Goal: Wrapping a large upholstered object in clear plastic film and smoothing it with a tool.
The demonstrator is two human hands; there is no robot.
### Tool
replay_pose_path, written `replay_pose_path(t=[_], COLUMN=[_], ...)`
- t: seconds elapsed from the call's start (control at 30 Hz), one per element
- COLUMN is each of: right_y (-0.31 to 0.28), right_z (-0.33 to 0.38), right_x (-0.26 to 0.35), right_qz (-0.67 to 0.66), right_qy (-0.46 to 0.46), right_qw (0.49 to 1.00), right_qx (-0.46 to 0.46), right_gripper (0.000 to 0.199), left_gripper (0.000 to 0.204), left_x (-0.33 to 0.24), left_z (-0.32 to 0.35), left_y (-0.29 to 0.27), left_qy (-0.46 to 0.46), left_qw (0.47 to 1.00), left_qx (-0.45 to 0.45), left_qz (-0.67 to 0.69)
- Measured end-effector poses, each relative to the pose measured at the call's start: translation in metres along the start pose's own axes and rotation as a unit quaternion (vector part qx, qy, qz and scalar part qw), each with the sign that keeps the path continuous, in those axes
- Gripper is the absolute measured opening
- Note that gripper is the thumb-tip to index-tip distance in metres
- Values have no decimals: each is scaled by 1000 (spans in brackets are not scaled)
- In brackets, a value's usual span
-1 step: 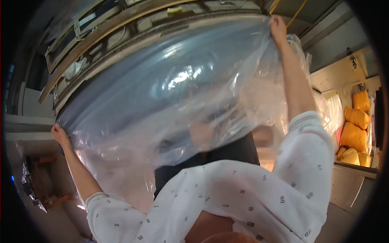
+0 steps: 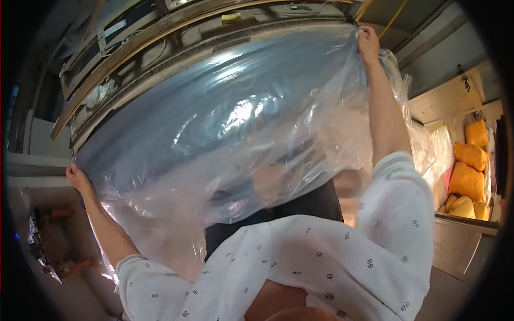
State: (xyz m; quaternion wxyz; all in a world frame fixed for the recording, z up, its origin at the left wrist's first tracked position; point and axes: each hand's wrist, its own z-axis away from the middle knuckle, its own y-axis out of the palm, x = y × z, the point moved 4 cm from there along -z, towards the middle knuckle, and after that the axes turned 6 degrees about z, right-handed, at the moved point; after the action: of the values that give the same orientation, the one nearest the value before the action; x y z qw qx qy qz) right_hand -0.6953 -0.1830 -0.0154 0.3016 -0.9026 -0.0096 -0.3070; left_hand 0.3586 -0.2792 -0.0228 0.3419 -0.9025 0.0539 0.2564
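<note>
Metal framing [image 2: 134,48] and rails arch across the top of the view, with grey panels behind them and a pale cabinet ledge [image 2: 463,222] at the right. Below the framing a broad grey-blue slab [image 2: 214,112], long and slightly curved by the lens, spans from lower left to upper right. Draped over it and hanging down in front is a large clear plastic sheet [image 2: 257,160], wrinkled and catching a bright glare near its middle.

Several orange-yellow stuffed bags [image 2: 471,171] sit stacked in the compartment at far right, partly behind loose plastic.

At upper right, the right hand [image 2: 368,44] is raised high on a straight arm, fingers closed on the sheet's top edge at the slab's far corner. At the left edge the left hand [image 2: 77,179] reaches out sideways, fingers curled around the slab's near corner and the sheet there. Both sleeves are white with small dark marks.
</note>
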Motion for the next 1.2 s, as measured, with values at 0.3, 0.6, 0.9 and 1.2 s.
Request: replay_pose_path(t=[0.3, 0.6, 0.9, 1.2], right_y=[16, 17, 22, 17], right_z=[-28, -36, -38, -44], right_x=[-5, 11, 24, 10], right_qz=[-85, 28, 125, 82], right_qy=[13, -8, -13, 26], right_qw=[995, 999, 991, 990], right_qx=[43, 42, -34, -112], right_gripper=[20, 24, 28, 34], left_gripper=[34, 29, 29, 31], left_x=[-22, -23, -26, -3], left_z=[-42, -51, -58, -56], left_y=[73, 97, 84, 80], left_qy=[-76, -120, -120, -246], left_qw=[974, 960, 970, 898], left_qx=[69, 87, 113, 38], left_qz=[203, 238, 177, 363])
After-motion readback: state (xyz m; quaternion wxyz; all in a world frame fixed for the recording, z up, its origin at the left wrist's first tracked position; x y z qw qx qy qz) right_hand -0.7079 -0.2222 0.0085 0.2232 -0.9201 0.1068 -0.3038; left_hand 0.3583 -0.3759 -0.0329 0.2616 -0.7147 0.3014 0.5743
